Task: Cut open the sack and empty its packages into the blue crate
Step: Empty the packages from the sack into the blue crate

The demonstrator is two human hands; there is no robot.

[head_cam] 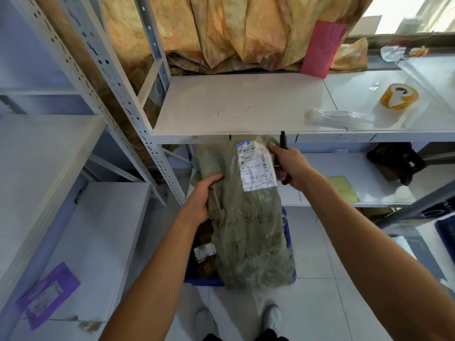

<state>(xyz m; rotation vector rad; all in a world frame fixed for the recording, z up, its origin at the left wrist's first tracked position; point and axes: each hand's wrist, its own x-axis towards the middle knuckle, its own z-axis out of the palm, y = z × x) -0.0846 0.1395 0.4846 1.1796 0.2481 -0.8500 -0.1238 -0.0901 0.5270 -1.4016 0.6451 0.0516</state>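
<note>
A grey-green woven sack (pixel 246 230) with a white shipping label (pixel 257 166) hangs in the middle of the head view, above the blue crate (pixel 286 232) on the floor. My left hand (pixel 200 198) grips the sack's left edge. My right hand (pixel 289 166) holds the sack's upper right corner together with a thin black tool (pixel 283 140) that sticks up past my fingers. Brown packages (pixel 205 252) lie in the crate, mostly hidden behind the sack.
White metal shelving (pixel 236 104) stands ahead and to the left. On the shelf lie a yellow tape roll (pixel 398 96), a clear plastic wrap (pixel 339 116) and a pink envelope (pixel 321 48). A purple parcel (pixel 48 295) lies on the lower left shelf. My shoes (pixel 273 316) are near the crate.
</note>
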